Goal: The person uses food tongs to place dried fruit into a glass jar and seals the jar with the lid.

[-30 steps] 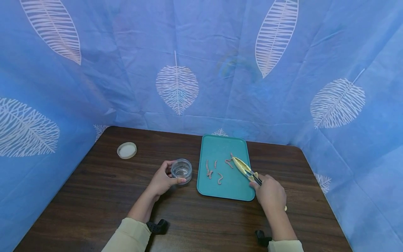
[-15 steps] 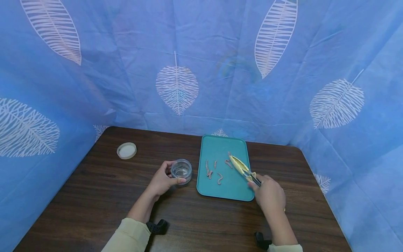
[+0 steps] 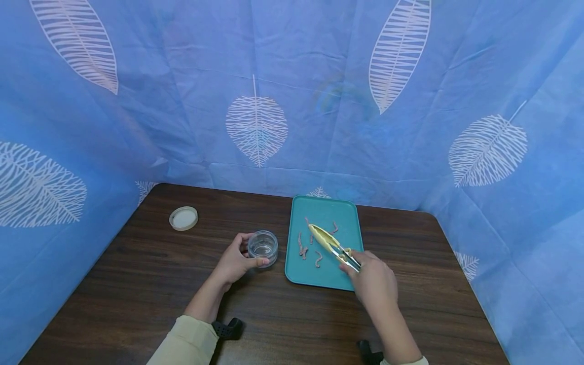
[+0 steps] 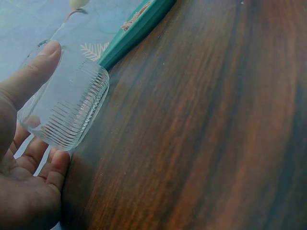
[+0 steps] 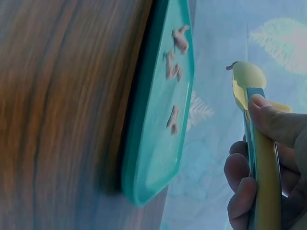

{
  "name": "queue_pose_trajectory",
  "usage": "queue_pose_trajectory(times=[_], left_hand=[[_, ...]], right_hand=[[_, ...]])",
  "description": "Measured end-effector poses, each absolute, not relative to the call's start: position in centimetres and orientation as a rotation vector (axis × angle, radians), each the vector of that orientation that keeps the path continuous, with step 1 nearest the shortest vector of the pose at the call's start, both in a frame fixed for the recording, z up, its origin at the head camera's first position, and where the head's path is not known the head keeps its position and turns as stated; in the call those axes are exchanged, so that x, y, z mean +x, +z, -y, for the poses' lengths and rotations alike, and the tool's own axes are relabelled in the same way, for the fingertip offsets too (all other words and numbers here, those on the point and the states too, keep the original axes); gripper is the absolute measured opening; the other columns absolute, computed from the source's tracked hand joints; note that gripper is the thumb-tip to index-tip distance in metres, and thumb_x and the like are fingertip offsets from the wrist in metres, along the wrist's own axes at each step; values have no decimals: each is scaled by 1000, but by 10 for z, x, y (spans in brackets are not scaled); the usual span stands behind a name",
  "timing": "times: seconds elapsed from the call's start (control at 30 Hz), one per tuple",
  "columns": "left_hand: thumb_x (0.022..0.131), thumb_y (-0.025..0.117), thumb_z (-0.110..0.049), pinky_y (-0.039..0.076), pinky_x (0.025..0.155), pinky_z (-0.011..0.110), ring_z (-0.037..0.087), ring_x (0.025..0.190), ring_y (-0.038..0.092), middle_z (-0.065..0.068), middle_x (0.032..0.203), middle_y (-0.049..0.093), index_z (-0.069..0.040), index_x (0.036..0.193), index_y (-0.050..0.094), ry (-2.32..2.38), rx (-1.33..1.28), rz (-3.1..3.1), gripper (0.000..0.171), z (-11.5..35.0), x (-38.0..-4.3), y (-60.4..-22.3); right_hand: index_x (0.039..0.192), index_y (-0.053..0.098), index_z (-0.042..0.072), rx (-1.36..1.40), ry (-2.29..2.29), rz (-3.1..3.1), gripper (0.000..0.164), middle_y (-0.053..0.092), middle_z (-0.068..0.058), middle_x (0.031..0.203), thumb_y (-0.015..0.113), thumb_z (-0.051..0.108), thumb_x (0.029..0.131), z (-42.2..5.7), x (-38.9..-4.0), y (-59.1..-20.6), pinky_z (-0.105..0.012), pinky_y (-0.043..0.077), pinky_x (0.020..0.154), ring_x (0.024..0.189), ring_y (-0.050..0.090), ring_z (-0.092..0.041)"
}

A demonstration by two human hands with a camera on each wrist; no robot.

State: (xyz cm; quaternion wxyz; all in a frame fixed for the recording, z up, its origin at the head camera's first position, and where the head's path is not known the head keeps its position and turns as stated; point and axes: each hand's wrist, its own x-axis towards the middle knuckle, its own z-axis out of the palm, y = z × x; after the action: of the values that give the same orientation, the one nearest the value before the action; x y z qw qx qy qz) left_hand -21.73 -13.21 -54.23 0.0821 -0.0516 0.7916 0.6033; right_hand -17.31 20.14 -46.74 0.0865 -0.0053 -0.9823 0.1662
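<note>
My left hand [image 3: 238,259] holds a clear glass jar [image 3: 263,245] by its sides, thumb at the near side, on the table left of the tray. The ribbed jar [image 4: 72,110] fills the upper left of the left wrist view. In my right hand [image 3: 375,279] are yellow-tipped tongs [image 3: 325,239], raised over the tray. A thin pinkish-brown worm-like piece [image 5: 231,66] sticks out from the closed tips of the tongs. Several similar pieces [image 3: 318,259] lie scattered on the teal tray [image 3: 326,279]. The tongs partly cover one of them.
A round lid [image 3: 183,218] lies on the dark wooden table [image 3: 150,274] at the back left. A blue cloth [image 3: 191,101] with white leaf prints hangs behind the table and along its sides.
My right hand has moved left with the tongs, carrying a worm-like piece from the tray's right side toward its left. My left hand and the jar have stayed in place.
</note>
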Motion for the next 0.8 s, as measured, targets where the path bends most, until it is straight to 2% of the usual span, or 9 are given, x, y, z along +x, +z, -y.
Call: queue_pose_trajectory(times=[0.33,0.53,0.8], left_hand=[[83,98,-30,46,121,55,34,139,57,16,151,59,-15,156,51,1796,-167,-2373,87,132,-219,-544],[84,97,-29,47,121,55,33,139,57,15,151,59,-15,155,51,1798,-164,-2377,86,131,-220,-547],[84,97,-27,45,123,55,32,140,57,15,151,60,-13,155,51,1802,-141,-2372,85,133,-220,-546]], right_hand=[[129,80,8,95,517,2908,50,82,-12,120,92,35,88,-170,-165,-463,-46,63,71,93,80,-31],[128,81,11,178,524,2906,47,82,-8,119,91,35,89,-154,-159,-463,-46,65,76,100,80,-29],[126,82,12,274,499,2878,49,84,-5,112,93,36,86,-140,-157,-469,-33,59,63,86,79,-20]])
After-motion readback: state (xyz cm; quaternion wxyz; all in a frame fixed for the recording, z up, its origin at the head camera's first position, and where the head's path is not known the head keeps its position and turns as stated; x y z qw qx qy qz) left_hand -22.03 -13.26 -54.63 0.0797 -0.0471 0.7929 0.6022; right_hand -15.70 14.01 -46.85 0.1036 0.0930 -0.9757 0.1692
